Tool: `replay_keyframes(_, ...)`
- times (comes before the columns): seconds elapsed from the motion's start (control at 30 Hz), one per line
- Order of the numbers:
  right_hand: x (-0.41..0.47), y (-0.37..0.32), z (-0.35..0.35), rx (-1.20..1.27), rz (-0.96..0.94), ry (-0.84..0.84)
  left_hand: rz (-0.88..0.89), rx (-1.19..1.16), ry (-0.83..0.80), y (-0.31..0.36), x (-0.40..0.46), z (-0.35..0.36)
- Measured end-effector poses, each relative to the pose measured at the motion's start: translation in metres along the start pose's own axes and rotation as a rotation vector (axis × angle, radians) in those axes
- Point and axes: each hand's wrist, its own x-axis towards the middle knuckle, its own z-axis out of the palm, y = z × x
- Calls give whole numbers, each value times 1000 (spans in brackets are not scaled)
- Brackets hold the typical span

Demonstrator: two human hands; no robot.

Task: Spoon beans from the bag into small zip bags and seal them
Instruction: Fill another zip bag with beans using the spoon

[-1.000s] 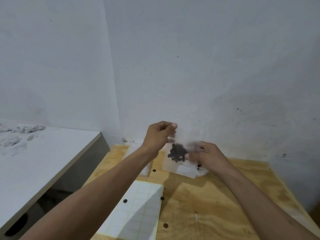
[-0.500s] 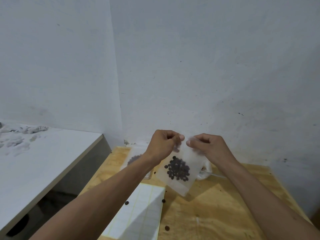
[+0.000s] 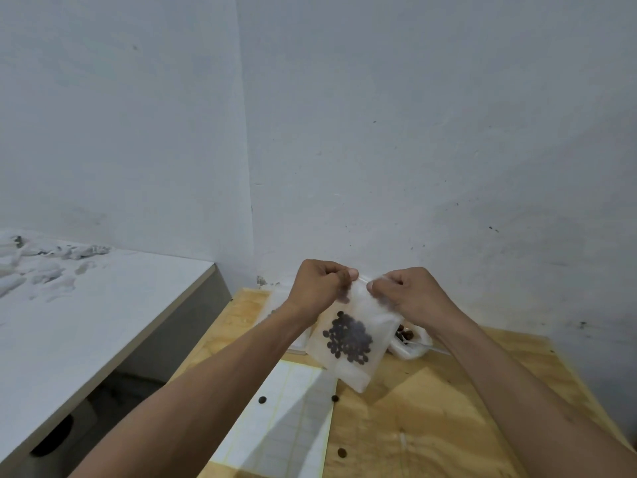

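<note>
Small translucent zip bag [image 3: 351, 343] of dark beans [image 3: 348, 338] hung above the wooden table [image 3: 431, 408], its top edge pinched by left hand [image 3: 319, 288] and right hand [image 3: 408, 293], forearms converging.

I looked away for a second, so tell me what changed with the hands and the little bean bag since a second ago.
The right hand moved up from the side of the small zip bag to its top edge, beside the left hand. Both now pinch the top and the bag hangs below them. The left hand's grip stayed. The loose beans on the table stayed too.
</note>
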Motion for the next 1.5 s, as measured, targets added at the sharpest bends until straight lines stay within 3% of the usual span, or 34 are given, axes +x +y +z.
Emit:
replay_keyframes(0.17, 3, 1, -8, 110, 34, -17, -12, -16, 111, 3, 11, -20)
replay_keyframes(0.43, 4, 3, -3, 111, 25, 154, -28, -110, 143, 2, 11, -21)
replay_keyframes(0.6, -8, 2, 9, 323, 206, -157, -129, -251, 224, 1, 16, -29)
replay_keyframes(0.8, 1, 10, 36, 681, 431, -27, -440, 84, -54, -2, 5, -54)
replay_keyframes(0.9, 10, 15, 53, 572, 455, -58, -417, 97, -31, -7, 3, -71)
replay_keyframes(1.23, 47, 5, 117, 96, 196, -81, -292, 322, 128, -35, 13, -117)
replay_keyframes(1.5, 50, 20, 162, -151, 281, -74, -383, 533, 140, -76, 23, -122)
